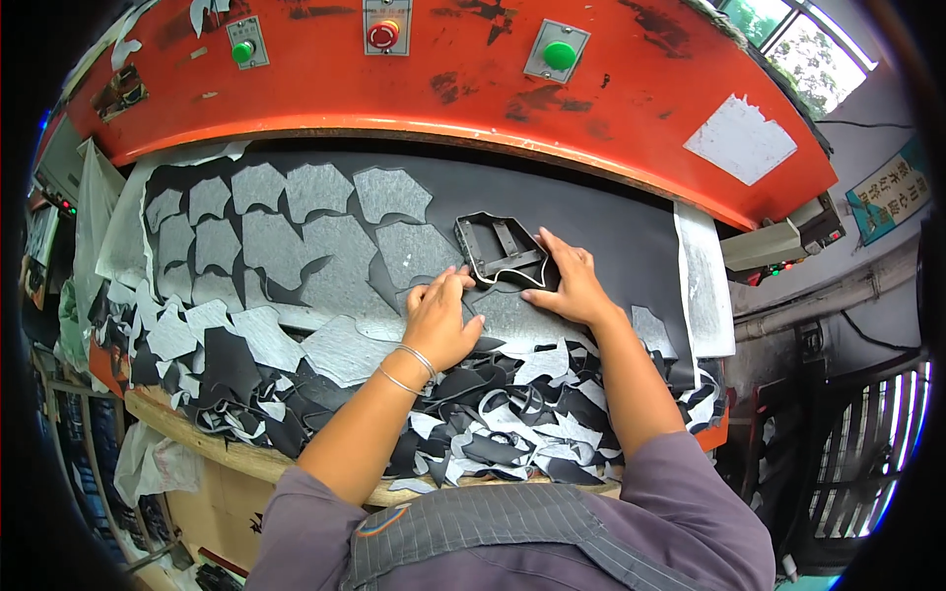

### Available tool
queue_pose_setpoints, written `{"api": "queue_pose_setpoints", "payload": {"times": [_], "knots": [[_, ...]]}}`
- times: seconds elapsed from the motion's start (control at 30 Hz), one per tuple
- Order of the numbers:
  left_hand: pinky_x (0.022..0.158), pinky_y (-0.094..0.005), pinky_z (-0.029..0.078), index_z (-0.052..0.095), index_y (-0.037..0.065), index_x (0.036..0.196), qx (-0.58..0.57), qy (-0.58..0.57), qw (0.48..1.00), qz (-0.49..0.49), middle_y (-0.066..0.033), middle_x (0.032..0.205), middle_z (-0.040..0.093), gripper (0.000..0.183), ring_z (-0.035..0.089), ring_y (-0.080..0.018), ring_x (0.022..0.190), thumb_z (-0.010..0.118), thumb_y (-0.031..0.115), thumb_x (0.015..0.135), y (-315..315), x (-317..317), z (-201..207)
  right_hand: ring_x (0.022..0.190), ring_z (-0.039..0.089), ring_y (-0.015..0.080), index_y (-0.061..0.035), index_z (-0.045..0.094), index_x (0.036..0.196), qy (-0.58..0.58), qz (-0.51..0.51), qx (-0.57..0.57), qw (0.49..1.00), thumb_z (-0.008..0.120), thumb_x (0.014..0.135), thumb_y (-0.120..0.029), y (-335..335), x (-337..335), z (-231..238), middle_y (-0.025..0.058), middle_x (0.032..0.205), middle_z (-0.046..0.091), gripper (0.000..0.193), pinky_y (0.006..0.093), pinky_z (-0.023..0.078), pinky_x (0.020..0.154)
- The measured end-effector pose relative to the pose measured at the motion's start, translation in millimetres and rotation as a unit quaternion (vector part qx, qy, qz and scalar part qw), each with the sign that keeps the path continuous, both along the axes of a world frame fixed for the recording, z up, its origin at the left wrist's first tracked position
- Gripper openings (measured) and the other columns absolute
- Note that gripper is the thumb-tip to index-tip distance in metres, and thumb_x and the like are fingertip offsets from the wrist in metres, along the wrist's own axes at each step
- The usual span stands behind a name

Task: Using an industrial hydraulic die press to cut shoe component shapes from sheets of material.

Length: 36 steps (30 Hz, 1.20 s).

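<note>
Right fingers (564,250) grasp the cutting die (500,264), left fingers (453,280) loose at its edge — cut pieces (337,244) left of them, seemingly uncut black sheet (621,236) right.

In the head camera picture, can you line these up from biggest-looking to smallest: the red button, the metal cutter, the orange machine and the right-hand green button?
1. Orange machine
2. Metal cutter
3. Red button and right-hand green button: too alike to rank

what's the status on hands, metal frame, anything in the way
Right hand at right end of metal frame; left hand by its near-left corner. Frame lying on dark sheet. Scrap heap nearer the person, apart from frame.
</note>
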<state>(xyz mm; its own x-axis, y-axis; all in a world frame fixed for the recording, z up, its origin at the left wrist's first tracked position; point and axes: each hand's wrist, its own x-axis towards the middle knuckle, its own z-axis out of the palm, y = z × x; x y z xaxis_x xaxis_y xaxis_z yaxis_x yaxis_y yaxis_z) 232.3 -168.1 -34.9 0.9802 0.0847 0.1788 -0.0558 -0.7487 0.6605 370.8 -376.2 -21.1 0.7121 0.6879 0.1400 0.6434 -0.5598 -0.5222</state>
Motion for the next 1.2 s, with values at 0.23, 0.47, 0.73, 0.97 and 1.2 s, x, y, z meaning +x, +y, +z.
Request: {"api": "queue_pose_setpoints", "payload": {"times": [0.23, 0.47, 0.73, 0.97, 1.2], "knots": [[0.101, -0.0451, 0.023, 0.041, 0.007, 0.114, -0.007, -0.005, 1.0, -0.01, -0.0119, 0.135, 0.051, 0.049, 0.039, -0.0262, 0.132, 0.067, 0.02, 0.074, -3.3, 9.4, -6.6, 0.124, 0.043, 0.034, -0.0094, 0.039, 0.14, -0.038, -0.012, -0.016, 0.999, 0.074, 0.072, -0.036, -11.8, 4.7, -8.9, 0.0175, 0.137, 0.047, 0.081, 0.0436, 0.022, 0.109], [0.102, -0.0447, 0.022, 0.041, 0.007, 0.114, -0.001, -0.013, 1.0, -0.017, -0.0128, 0.137, 0.049, 0.052, 0.037, -0.0268, 0.133, 0.069, 0.02, 0.072, -1.8, 7.5, -7.8, 0.119, 0.045, 0.0362, -0.0086, 0.041, 0.138, -0.069, 0.001, -0.004, 0.998, 0.074, 0.07, -0.034, -11.2, 8.0, -11.4, 0.0165, 0.135, 0.049, 0.08, 0.0439, 0.028, 0.106], [0.095, -0.0388, 0.041, 0.057, 0.006, 0.107, -0.137, -0.066, 0.988, 0.041, -0.0161, 0.126, 0.055, 0.036, 0.05, -0.0293, 0.121, 0.071, 0.021, 0.078, 69.1, -8.8, 20.4, 0.125, 0.043, 0.0381, -0.008, 0.03, 0.144, 0.007, -0.12, 0.057, 0.991, 0.08, 0.068, -0.039, -5.8, -34.8, 19.3, 0.0234, 0.133, 0.048, 0.096, 0.0437, 0.03, 0.105], [0.068, -0.0325, 0.043, 0.057, 0.001, 0.081, 0.084, -0.501, 0.787, 0.351, -0.0075, 0.077, 0.056, 0.026, 0.053, -0.0187, 0.071, 0.055, 0.024, 0.094, 243.7, -45.7, 137.5, 0.066, 0.052, 0.0099, -0.002, 0.05, 0.111, -0.087, -0.069, 0.444, 0.889, 0.075, 0.079, -0.013, 50.2, -63.0, 144.1, 0.0028, 0.076, 0.054, 0.042, 0.0243, 0.045, 0.06], [0.066, -0.0305, 0.043, 0.051, 0.001, 0.073, -0.012, -0.275, 0.945, 0.179, -0.0094, 0.071, 0.053, 0.024, 0.053, -0.0216, 0.068, 0.057, 0.015, 0.091, 194.2, -132.2, 101.9, 0.064, 0.059, 0.0155, -0.0013, 0.053, 0.095, -0.048, -0.172, 0.314, 0.933, 0.075, 0.077, -0.014, 23.8, -164.0, 94.0, 0.0092, 0.068, 0.06, 0.031, 0.0289, 0.047, 0.059]]}}
